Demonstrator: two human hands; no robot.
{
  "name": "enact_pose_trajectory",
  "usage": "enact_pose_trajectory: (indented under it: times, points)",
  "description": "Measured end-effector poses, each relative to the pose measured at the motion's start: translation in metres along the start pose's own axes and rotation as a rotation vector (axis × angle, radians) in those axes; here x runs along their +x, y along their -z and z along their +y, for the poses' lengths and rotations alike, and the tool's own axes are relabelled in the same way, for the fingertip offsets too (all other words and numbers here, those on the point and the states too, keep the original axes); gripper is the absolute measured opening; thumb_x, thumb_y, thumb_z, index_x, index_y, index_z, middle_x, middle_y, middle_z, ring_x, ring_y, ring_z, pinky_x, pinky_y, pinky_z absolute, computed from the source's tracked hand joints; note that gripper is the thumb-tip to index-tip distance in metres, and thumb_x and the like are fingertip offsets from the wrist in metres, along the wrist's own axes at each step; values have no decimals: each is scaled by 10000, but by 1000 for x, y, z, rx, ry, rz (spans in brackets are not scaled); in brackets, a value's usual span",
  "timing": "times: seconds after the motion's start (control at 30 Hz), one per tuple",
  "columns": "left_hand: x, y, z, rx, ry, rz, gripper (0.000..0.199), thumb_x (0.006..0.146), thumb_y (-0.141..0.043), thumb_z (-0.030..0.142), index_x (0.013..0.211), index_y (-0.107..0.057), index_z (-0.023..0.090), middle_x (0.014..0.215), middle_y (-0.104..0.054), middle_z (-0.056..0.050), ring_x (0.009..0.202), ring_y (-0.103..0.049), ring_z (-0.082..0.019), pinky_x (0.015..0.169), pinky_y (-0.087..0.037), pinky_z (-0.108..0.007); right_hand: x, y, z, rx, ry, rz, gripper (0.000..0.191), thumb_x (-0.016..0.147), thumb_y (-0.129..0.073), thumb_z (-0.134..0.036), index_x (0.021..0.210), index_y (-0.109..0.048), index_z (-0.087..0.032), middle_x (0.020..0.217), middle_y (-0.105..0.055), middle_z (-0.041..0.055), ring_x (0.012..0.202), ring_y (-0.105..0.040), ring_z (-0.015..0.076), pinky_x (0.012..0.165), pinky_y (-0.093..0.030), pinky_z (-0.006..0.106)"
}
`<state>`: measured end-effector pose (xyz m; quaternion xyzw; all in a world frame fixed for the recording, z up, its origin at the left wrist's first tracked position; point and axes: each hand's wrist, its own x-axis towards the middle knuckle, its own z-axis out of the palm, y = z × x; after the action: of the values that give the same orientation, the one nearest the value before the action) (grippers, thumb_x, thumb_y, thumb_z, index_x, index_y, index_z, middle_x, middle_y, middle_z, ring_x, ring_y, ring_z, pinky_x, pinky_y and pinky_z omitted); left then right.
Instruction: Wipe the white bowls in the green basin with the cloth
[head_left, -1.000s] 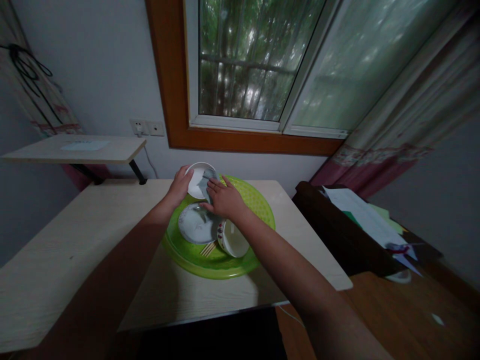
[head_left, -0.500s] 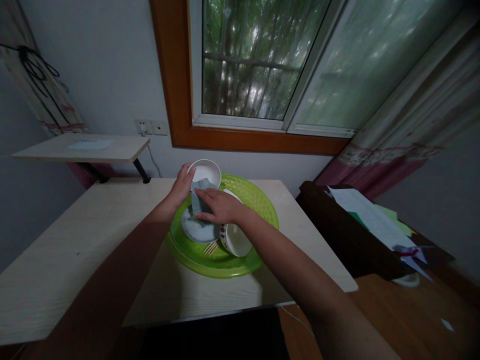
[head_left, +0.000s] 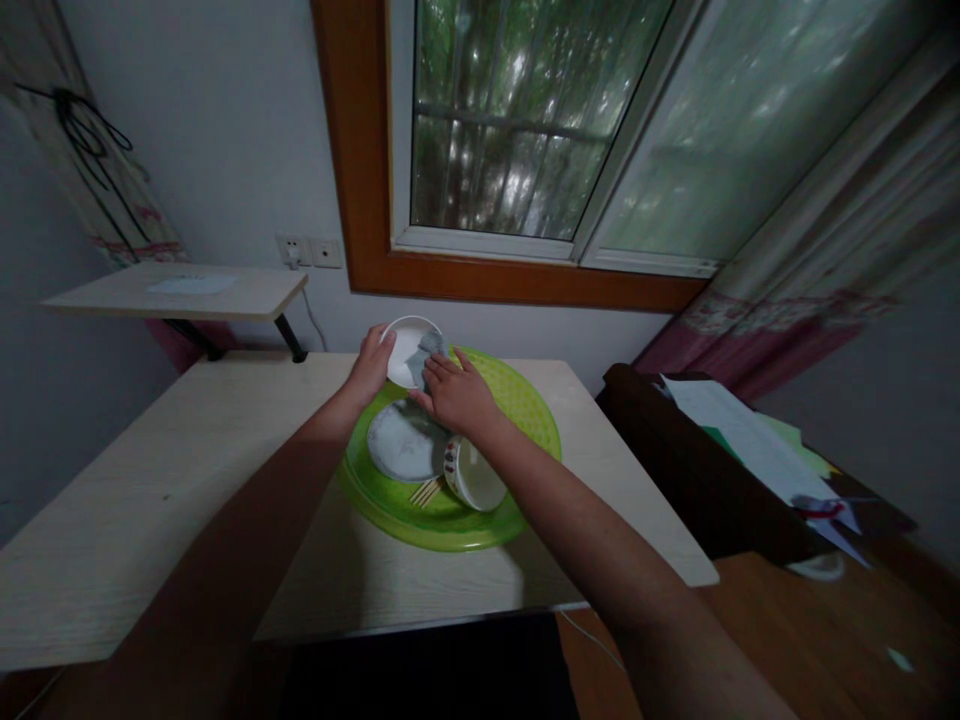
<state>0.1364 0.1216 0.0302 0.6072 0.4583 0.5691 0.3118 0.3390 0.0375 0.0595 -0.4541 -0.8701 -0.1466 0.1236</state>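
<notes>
My left hand grips the left rim of a white bowl, its thumb over the edge, holding the bowl tilted above the tray. A grey cloth lies against the bowl's inner right side. My right hand presses that cloth to the bowl, with the fingers partly over it. Below both hands a whitish plate rests in a bright green round tray. Beside the plate a white bowl with a patterned outside lies tipped on its side. Several chopsticks stick out in front of the plate.
The tray stands on a pale wooden table. A raised shelf on black legs is at the left, with a paper on it. Behind are a wall and an orange-framed window. Papers lie on a dark brown piece of furniture at the right.
My right hand has shifted up and right with the cloth, from the bowl's lower edge to its inner right side. More of the plate below shows. My left hand still holds the bowl.
</notes>
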Motion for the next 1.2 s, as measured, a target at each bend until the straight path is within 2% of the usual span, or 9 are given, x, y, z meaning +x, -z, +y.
enact_pose_trajectory:
  times: [0.1,0.27,0.4,0.53,0.67,0.87,0.97,1.1,1.2]
  points:
    - [-1,0,6,-41,59,17,406,1097,-579,543,1367,-667,253,1395,-702,-139,1384,-624,-340,1200,-528,-535,0,-3,0,31,70,-13,609,1192,-524,-565,1458,-751,-66,1567,-718,238,1555,-611,362,1417,-278,581]
    - [-3,-1,9,-65,70,20,372,1097,-577,511,1347,-645,245,1407,-699,-145,1436,-599,-343,1257,-474,-546,0,-9,-2,156,205,-59,724,1173,-555,-612,1613,-623,-41,1600,-691,245,1506,-651,346,1346,-420,503]
    - [-4,0,7,-87,51,-1,392,1103,-576,552,1349,-628,252,1442,-685,-153,1456,-595,-346,1278,-444,-537,1,-9,-3,236,233,-60,700,1190,-545,-562,1720,-519,-107,1680,-633,210,1545,-621,323,1325,-448,479]
    - [-3,1,2,-81,30,-6,371,1106,-571,519,1363,-613,255,1463,-675,-162,1453,-600,-351,1283,-434,-541,6,-5,-1,242,207,-78,572,1227,-478,-465,1677,-580,-127,1641,-679,175,1501,-663,286,1307,-463,443]
    - [1,-1,-4,-57,24,-4,354,1097,-549,444,1385,-597,243,1488,-664,-176,1459,-590,-343,1292,-426,-544,8,-2,4,151,139,-94,487,1219,-509,-447,1514,-725,-127,1547,-749,180,1449,-707,295,1351,-401,489]
    - [6,-3,-14,-21,52,-18,406,1081,-567,476,1408,-611,239,1450,-658,-185,1453,-584,-343,1284,-432,-546,3,-4,11,24,48,-36,542,1116,-716,-485,1474,-743,-78,1609,-683,244,1595,-575,376,1417,-265,619]
    - [7,-2,-15,-10,35,-29,424,1083,-568,497,1412,-615,235,1456,-663,-185,1430,-597,-338,1278,-436,-542,2,-7,11,38,77,-44,521,1123,-707,-478,1465,-752,-88,1596,-694,242,1576,-596,370,1415,-280,606]
    - [4,-2,-13,-8,25,-15,433,1094,-549,531,1405,-614,236,1459,-670,-177,1441,-598,-340,1276,-435,-525,4,-8,7,146,155,-80,521,1201,-549,-490,1508,-731,-110,1556,-736,205,1496,-675,310,1404,-318,544]
    - [2,-2,-9,-10,18,-8,421,1103,-540,550,1390,-613,251,1475,-669,-164,1447,-599,-342,1275,-437,-527,4,-5,2,255,191,-90,559,1228,-474,-478,1604,-655,-106,1590,-713,202,1479,-683,293,1342,-421,487]
